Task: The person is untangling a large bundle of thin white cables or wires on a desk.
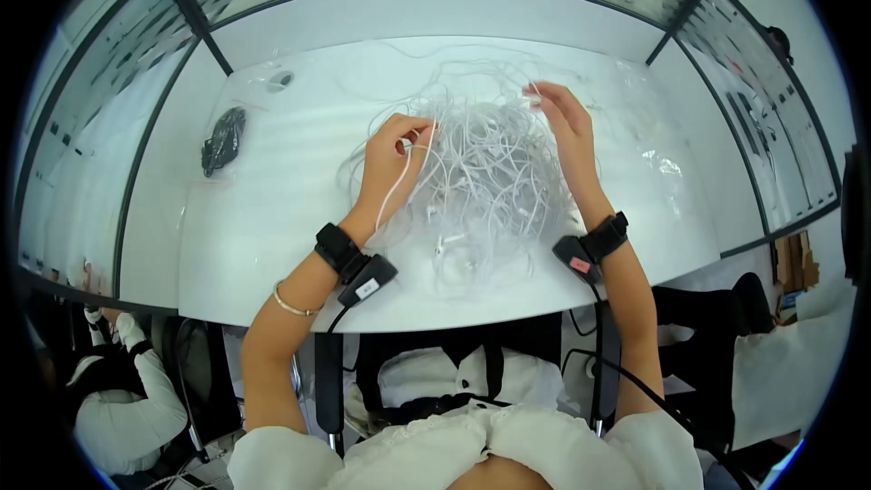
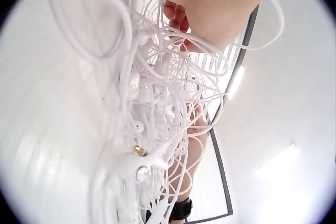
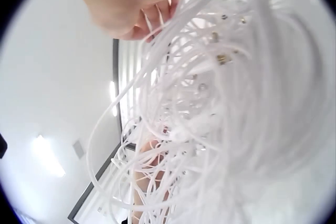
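A tangled heap of white earphone cables [image 1: 494, 159] lies on the white table in front of me. My left hand [image 1: 392, 159] is at the heap's left side, pinching one white cable between thumb and fingers; a length of it hangs down over the wrist. On the far right side, my right hand [image 1: 567, 127] has a strand at its fingertips, its thumb mostly hidden. Gold-tipped plugs [image 2: 140, 151] and earbuds [image 2: 139, 126] show among the loops in the left wrist view. In the right wrist view, more metal plugs [image 3: 222, 58] stick out between the cables.
A dark bundle in clear wrapping [image 1: 223, 141] lies at the table's left, near a small roll [image 1: 281, 81]. Clear plastic film [image 1: 667, 163] covers part of the right side. Low panels [image 1: 435, 20] border the back and sides. Another person [image 1: 127, 399] sits at lower left.
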`<action>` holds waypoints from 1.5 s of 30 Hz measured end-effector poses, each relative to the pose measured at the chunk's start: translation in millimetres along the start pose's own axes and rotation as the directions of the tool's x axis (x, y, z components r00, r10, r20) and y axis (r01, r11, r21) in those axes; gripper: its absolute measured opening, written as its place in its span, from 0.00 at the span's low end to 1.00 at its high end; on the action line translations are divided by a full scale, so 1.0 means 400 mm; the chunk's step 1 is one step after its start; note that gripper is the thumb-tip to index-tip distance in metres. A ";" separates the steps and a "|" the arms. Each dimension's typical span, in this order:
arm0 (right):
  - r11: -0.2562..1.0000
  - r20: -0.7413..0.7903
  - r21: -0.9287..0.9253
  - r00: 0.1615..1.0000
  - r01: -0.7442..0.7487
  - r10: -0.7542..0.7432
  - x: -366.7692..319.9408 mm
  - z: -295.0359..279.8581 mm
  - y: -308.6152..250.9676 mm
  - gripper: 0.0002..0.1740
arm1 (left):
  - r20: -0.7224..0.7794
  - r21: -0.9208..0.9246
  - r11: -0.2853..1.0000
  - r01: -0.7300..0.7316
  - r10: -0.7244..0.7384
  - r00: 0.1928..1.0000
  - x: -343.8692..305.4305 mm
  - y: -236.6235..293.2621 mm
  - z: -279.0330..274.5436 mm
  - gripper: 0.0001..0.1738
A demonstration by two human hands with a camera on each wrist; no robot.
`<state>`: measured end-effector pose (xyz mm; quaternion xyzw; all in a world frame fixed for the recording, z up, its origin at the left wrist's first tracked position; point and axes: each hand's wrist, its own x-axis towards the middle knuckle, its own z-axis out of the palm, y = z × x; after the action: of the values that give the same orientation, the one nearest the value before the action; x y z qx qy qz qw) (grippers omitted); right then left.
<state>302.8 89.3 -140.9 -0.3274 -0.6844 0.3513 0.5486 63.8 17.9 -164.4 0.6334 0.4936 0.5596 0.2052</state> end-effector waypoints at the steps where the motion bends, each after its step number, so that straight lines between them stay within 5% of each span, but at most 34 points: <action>1: 0.990 -0.041 -0.142 0.999 0.002 -0.008 -0.002 0.012 -0.015 0.16 | -0.005 -0.012 1.000 -0.019 0.019 1.000 -0.007 -0.010 -0.006 0.05; 5: 0.869 -0.190 -0.359 0.885 0.341 -0.426 0.027 0.080 -0.102 0.19 | -0.002 0.026 0.998 -0.061 0.061 0.998 -0.012 -0.028 -0.003 0.04; 6: 0.910 -0.211 -0.269 0.903 0.315 -0.375 0.018 0.111 -0.146 0.15 | -0.003 0.009 0.999 -0.040 0.040 0.999 -0.009 -0.024 0.000 0.04; 8: 0.936 0.003 -0.194 0.954 0.294 -0.300 0.021 0.148 -0.144 0.10 | 0.041 0.051 0.998 -0.039 0.037 0.998 -0.005 -0.022 -0.005 0.06; 11: 0.836 0.275 -0.366 0.905 0.410 -0.323 -0.011 0.157 -0.138 0.07 | 0.057 0.063 0.993 -0.098 0.095 0.994 -0.007 -0.020 -0.001 0.09; 16: 0.916 0.146 -0.306 0.963 0.261 -0.226 -0.030 0.152 -0.087 0.07 | 0.103 0.122 0.985 -0.126 0.114 0.988 -0.005 -0.006 0.000 0.11; 21: 0.816 0.293 -0.547 0.956 0.188 -0.024 -0.039 0.135 -0.067 0.07 | 0.123 0.155 0.979 -0.133 0.115 0.986 -0.005 -0.016 -0.001 0.10; 24: 0.851 0.317 -0.502 0.948 0.157 0.012 -0.041 0.130 -0.072 0.07 | 0.081 -0.089 0.995 0.048 -0.041 0.996 -0.003 -0.014 0.001 0.09; 28: 0.854 0.323 -0.411 0.927 0.320 -0.192 -0.056 0.144 -0.090 0.08 | 0.086 -0.373 0.906 0.199 -0.179 0.980 0.007 0.004 -0.023 0.09; 30: 0.833 0.320 -0.380 0.902 0.401 -0.288 -0.061 0.149 -0.100 0.08 | 0.065 -0.401 0.902 0.161 -0.147 0.987 0.012 0.012 -0.029 0.09; 36: 0.789 0.422 -0.431 0.871 0.438 -0.253 -0.068 0.139 -0.079 0.05 | -0.052 -0.359 0.931 0.060 -0.084 0.995 0.026 0.036 -0.045 0.10; 41: 0.778 0.347 -0.482 0.903 0.403 -0.253 -0.071 0.139 -0.084 0.04 | -0.277 -0.188 0.977 -0.097 0.042 0.960 0.037 0.048 -0.060 0.10; 45: 0.792 0.303 -0.467 0.913 0.392 -0.273 -0.070 0.138 -0.093 0.03 | -0.243 -0.276 0.957 -0.087 0.019 0.970 0.029 0.063 -0.065 0.09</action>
<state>251.3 39.1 -132.7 -0.2956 -0.8567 0.0850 0.4140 48.7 9.4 -130.5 0.5389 0.4117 0.7017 0.2184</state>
